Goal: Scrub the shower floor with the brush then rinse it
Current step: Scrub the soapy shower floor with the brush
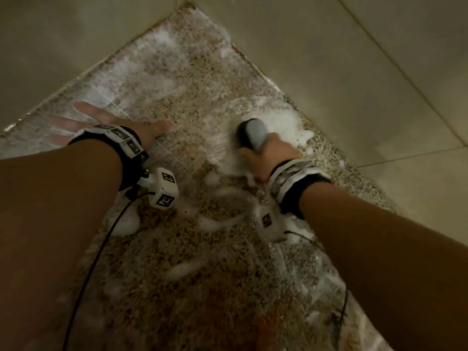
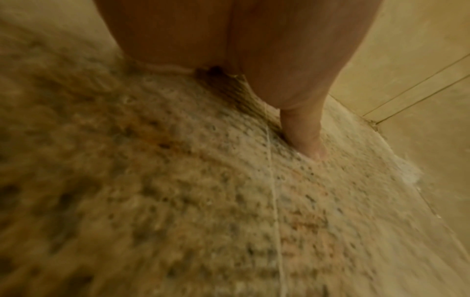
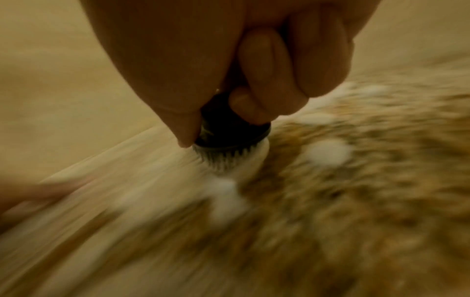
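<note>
On the left, the left hand [image 1: 106, 120] lay flat on the wet shower floor [image 1: 192, 79], fingers spread and straight, holding nothing; it appeared to serve as a brace. The left wrist view confirmed a straight finger [image 2: 309, 138] pressed against the speckled stone. White foam [image 1: 283, 122] was smeared across much of the floor, thickest toward the right-hand wall [image 1: 367, 72].

To the right, the right hand [image 1: 271, 150] was clenched around the brush [image 1: 253, 134], fingers wrapped about its dark body, with the grey rounded top protruding above the fist. The right wrist view showed the bristles [image 3: 223, 158] down on the floor in foam, close beside the wall base. Heavy blur in that view suggested rapid strokes.

Assessment: scrubbing was under way, rinsing not yet begun. The brush appeared small, rigid-bodied and light, with stiff bristles. Wet soap would likely make the handle slippery; a full fist around the body, as seen, looked the soundest hold. The soapy floor presented a slip risk to the bracing hand.
</note>
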### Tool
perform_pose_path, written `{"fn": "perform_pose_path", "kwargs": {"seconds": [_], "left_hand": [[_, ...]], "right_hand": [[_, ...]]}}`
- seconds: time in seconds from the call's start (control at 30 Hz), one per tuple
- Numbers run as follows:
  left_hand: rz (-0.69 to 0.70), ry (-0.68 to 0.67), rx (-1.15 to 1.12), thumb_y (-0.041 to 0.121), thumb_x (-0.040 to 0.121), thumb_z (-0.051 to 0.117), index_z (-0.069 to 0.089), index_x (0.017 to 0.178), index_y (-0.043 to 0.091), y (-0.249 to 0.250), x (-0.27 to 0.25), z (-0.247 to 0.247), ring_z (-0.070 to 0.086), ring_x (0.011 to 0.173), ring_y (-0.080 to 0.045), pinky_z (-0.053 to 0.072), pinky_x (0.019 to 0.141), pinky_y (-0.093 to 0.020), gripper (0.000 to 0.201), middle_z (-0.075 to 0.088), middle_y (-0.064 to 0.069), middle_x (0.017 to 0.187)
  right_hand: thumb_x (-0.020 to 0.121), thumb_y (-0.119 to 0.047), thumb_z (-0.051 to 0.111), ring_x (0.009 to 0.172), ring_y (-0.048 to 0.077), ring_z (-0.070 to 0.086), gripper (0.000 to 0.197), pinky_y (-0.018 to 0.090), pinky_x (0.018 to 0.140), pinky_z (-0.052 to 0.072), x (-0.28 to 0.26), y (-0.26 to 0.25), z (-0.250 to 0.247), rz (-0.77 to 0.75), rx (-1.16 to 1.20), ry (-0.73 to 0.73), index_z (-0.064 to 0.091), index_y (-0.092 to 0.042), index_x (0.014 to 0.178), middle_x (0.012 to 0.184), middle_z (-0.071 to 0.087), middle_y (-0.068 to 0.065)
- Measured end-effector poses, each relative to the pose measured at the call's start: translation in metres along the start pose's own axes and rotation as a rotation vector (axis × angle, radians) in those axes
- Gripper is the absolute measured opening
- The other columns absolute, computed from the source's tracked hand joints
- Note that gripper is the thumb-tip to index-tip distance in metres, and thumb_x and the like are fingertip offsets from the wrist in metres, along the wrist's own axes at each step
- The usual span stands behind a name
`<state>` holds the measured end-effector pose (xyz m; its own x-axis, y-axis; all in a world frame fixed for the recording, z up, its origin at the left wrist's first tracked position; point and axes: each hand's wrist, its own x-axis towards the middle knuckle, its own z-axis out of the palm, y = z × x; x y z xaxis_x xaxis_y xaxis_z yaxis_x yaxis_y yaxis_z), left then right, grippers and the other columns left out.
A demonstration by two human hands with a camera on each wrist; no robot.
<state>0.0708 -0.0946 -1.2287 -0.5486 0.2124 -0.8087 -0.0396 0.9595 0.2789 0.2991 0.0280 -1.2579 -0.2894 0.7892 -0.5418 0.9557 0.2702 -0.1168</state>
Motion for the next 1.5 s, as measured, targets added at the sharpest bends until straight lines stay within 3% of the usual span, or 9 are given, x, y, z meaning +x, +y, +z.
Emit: {"fn": "perform_pose_path", "kwargs": {"seconds": [0.13, 0.23, 0.4, 0.6, 0.73, 0.83, 1.0, 1.27, 1.5], "left_hand": [[0.056, -0.004, 0.032, 0.076, 0.088, 0.052, 0.034, 0.156, 0.005, -0.001, 0.014, 0.006, 0.048, 0.093, -0.033, 0.039, 0.087, -0.045, 0.100, 0.050, -0.026, 0.146], [0.063, 0.026, 0.022, 0.068, 0.093, 0.053, 0.026, 0.158, 0.002, -0.003, 0.006, 0.006, 0.042, 0.070, -0.032, 0.034, 0.084, -0.040, 0.097, 0.050, -0.029, 0.141], [0.039, 0.011, -0.015, 0.067, 0.095, 0.054, 0.018, 0.163, 0.012, -0.006, 0.006, 0.009, 0.047, 0.134, -0.041, 0.040, 0.100, -0.049, 0.094, 0.033, -0.021, 0.162], [0.098, 0.076, 0.022, 0.059, 0.094, 0.062, 0.010, 0.161, 0.002, -0.008, 0.003, 0.005, 0.038, 0.142, -0.044, 0.035, 0.110, -0.050, 0.102, 0.030, -0.027, 0.161], [0.077, 0.239, 0.024, 0.107, 0.024, 0.056, 0.002, 0.165, 0.021, -0.037, 0.047, -0.002, 0.019, 0.153, -0.047, 0.023, 0.121, -0.064, 0.174, 0.013, -0.022, 0.169], [-0.030, 0.226, 0.163, 0.105, 0.051, 0.052, -0.016, 0.162, 0.025, -0.039, 0.040, -0.015, -0.005, 0.157, -0.042, 0.011, 0.126, -0.058, 0.153, -0.019, -0.011, 0.170], [-0.088, 0.277, 0.079, 0.087, 0.054, 0.074, -0.011, 0.161, 0.036, -0.069, 0.058, -0.030, 0.008, 0.155, -0.045, 0.031, 0.118, -0.062, 0.146, -0.012, -0.005, 0.170], [-0.150, 0.283, 0.182, 0.089, 0.054, 0.075, -0.001, 0.161, 0.026, -0.137, 0.044, -0.044, 0.013, 0.150, -0.046, 0.027, 0.119, -0.060, 0.146, 0.005, -0.017, 0.165], [-0.275, 0.237, 0.312, 0.070, 0.069, 0.083, -0.021, 0.159, 0.012, -0.128, 0.064, -0.028, -0.012, 0.153, -0.051, 0.013, 0.123, -0.064, 0.150, -0.020, -0.032, 0.163]], "right_hand": [[0.094, -0.058, 0.057, 0.104, 0.038, 0.063, 0.066, 0.037, 0.080, 0.046, 0.014, 0.068, -0.026, 0.260, 0.083, 0.165, 0.048, -0.011, 0.140, 0.129, 0.063, 0.019], [0.095, -0.055, 0.056, 0.081, 0.030, 0.061, 0.059, 0.029, 0.067, 0.041, -0.001, 0.045, -0.011, 0.252, 0.119, 0.134, 0.050, -0.011, 0.135, 0.110, 0.064, 0.013], [0.093, -0.059, 0.059, 0.070, 0.019, 0.061, 0.046, 0.030, 0.059, 0.051, -0.056, -0.031, 0.034, -0.038, 0.086, -0.142, 0.047, -0.019, 0.115, 0.093, 0.064, -0.002], [0.094, -0.060, 0.058, 0.064, 0.022, 0.047, 0.061, 0.031, 0.068, 0.040, -0.031, 0.059, -0.006, 0.185, 0.027, 0.061, 0.049, -0.012, 0.131, 0.100, 0.059, 0.010], [0.098, -0.053, 0.055, 0.092, 0.037, 0.061, 0.062, 0.035, 0.074, 0.041, -0.006, 0.053, -0.022, 0.226, 0.011, 0.114, 0.046, -0.008, 0.140, 0.121, 0.062, 0.022], [0.095, -0.058, 0.056, 0.103, 0.034, 0.061, 0.070, 0.034, 0.077, 0.042, -0.001, -0.025, -0.001, 0.028, 0.087, 0.057, 0.043, -0.010, 0.144, 0.125, 0.060, 0.015], [0.094, -0.060, 0.059, 0.105, 0.034, 0.063, 0.076, 0.036, 0.079, 0.050, -0.007, -0.137, 0.020, -0.421, -0.150, -0.209, 0.037, -0.011, 0.148, 0.131, 0.061, 0.014], [0.087, -0.065, 0.056, 0.110, 0.042, 0.061, 0.072, 0.047, 0.090, 0.051, 0.091, -0.126, -0.046, -0.174, -0.151, 0.158, 0.047, -0.016, 0.139, 0.132, 0.059, 0.022], [0.093, -0.063, 0.056, 0.087, 0.030, 0.060, 0.081, 0.035, 0.069, 0.049, 0.006, -0.257, 0.037, -0.625, -0.321, -0.148, 0.033, -0.010, 0.150, 0.118, 0.064, 0.011]]}}
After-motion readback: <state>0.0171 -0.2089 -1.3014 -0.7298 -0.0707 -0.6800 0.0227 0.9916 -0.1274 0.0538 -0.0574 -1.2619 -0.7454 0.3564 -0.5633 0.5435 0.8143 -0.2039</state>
